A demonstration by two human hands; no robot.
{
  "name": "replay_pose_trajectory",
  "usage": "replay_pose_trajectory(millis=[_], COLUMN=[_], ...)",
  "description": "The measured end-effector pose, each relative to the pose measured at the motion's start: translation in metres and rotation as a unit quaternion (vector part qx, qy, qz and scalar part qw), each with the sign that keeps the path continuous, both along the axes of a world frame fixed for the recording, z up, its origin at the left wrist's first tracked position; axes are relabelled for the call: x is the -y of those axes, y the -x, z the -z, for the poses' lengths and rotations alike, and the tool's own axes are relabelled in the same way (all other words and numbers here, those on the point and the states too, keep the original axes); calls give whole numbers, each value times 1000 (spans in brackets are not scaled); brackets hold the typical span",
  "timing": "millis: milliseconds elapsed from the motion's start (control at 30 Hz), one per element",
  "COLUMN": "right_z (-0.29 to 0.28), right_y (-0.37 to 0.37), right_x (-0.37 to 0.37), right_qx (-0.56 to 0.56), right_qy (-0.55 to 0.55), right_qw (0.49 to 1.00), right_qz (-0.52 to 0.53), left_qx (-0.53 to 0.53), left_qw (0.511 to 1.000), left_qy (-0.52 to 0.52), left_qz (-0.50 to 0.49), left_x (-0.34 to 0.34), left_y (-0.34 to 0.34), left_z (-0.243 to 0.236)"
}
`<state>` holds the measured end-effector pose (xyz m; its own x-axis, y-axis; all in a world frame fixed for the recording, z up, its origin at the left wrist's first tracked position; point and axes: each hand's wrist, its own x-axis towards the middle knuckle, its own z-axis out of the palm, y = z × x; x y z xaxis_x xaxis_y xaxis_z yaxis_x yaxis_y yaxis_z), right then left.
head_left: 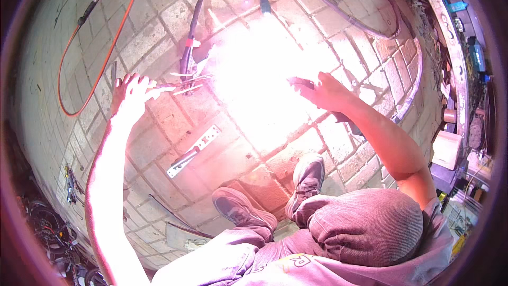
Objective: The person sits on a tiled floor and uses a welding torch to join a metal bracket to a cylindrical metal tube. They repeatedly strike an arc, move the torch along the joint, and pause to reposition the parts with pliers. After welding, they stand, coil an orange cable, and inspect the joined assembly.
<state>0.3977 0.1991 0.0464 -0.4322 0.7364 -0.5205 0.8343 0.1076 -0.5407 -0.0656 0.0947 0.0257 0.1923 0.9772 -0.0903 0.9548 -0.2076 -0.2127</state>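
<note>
A blinding white glare (264,85) fills the middle of the paved floor and swallows whatever lies inside it. On its left side my left hand (129,94) is closed around a slim dark tool (168,86) that points toward the light; its exact kind is washed out. My right hand (320,92), at the glare's right edge, has its fingers wrapped around a dark handle (301,82), whose far end is lost in the brightness. Between my left hand and the glare, a thick dark cable (185,63) with a red band ends near some thin rods (190,89).
A screwdriver (264,2) lies beyond the glare. Nearer my shoes (309,175) is a perforated metal strip (194,151) with a small cylindrical piece on it. An orange cable (106,69) loops at left. Cluttered shelving (460,74) lines the right; dark tangled items (50,228) lie lower left.
</note>
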Motion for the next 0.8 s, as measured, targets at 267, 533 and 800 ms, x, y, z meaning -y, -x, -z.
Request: replay_pose_trajectory(millis=[267,533,800], right_z=[-3,-17,40], right_y=[1,-3,4], right_x=[-2,14,47], right_qx=[-32,-123,-89], right_qy=[14,-4,-202], right_qw=[999,989,973], right_qz=[-22,81,-61], left_qx=[-33,-34,-46], left_qw=[999,992,992], left_qy=[-6,96,96], left_qz=[3,-72,-72], left_x=[-1,-6,-9], left_y=[1,-8,-11], left_z=[12,6,1])
